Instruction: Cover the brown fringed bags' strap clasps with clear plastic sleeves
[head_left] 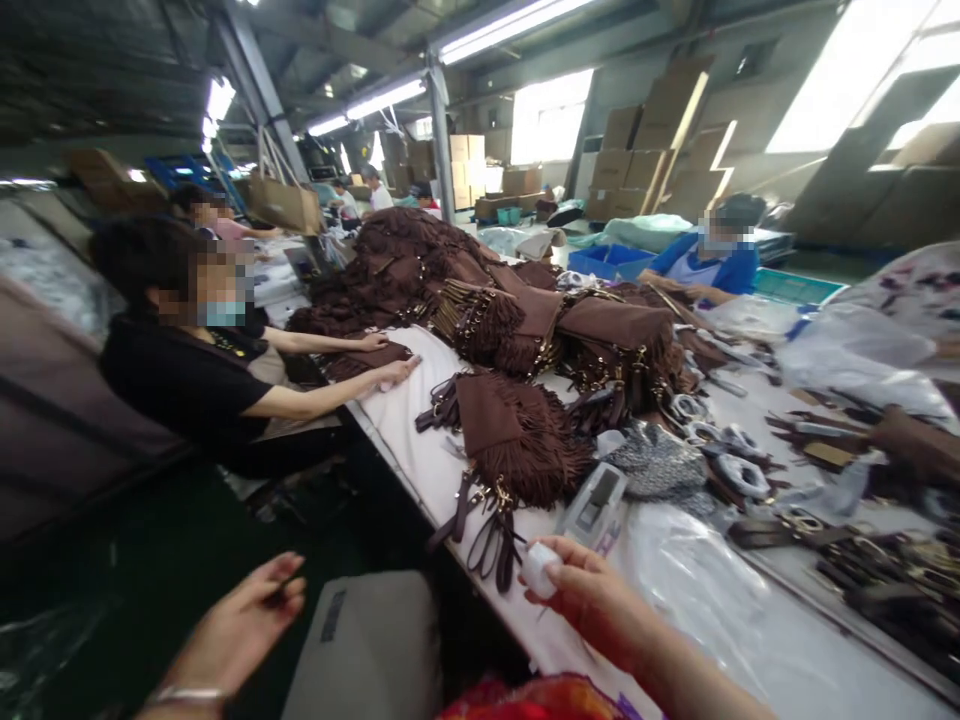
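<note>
My right hand pinches a small white block-like piece over the table's near edge; I cannot make out its exact kind. Off the table, over the floor to the left, my left hand is curled with fingertips together. Something small and dark may be between them, too unclear to name. Just beyond my right hand lies a brown fringed bag with gold clasps. Dark brown straps hang from it at the table edge. Beside it is a grey-white tape dispenser-like box.
Brown fringed bags are heaped along the white table. Plastic film and strap parts lie at the right. A co-worker sits at the left, touching brown material; another sits across. A grey seat is below.
</note>
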